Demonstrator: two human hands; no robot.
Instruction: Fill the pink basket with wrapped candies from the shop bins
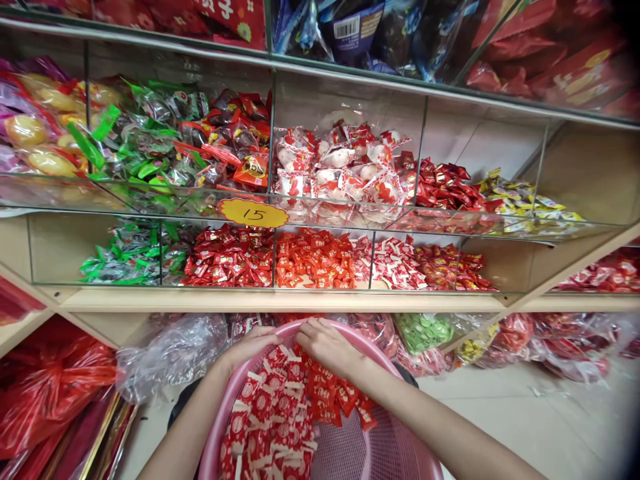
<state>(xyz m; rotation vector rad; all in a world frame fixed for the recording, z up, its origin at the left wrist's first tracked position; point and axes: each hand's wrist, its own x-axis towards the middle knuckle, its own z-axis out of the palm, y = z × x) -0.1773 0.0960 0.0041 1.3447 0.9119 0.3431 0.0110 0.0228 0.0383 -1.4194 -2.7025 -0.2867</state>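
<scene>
Your pink basket (pixel 390 440) holds two heaps of wrapped candy.
Inside it, red-and-white candies (pixel 270 407) fill the left, orange-red candies (pixel 325 397) the far middle; your left hand (pixel 253 343) and right hand (pixel 327 343) are at its far rim, fingers bent, grip unclear. Candy-filled shelves (pixel 280 302) stand beyond the basket, floor tiles (pixel 500 413) right, a red bag (pixel 55 387) left.

Looks forward and down from the person's head — close over two bare forearms (pixel 430 427) and into the round pink plastic mesh basket (pixel 340 453) at the bottom edge. Faces the clear-fronted, pale wooden sweet shelves (pixel 280 302) a little farther off — wide enough to take in pale tiled floor (pixel 525 407) at lower right.
</scene>
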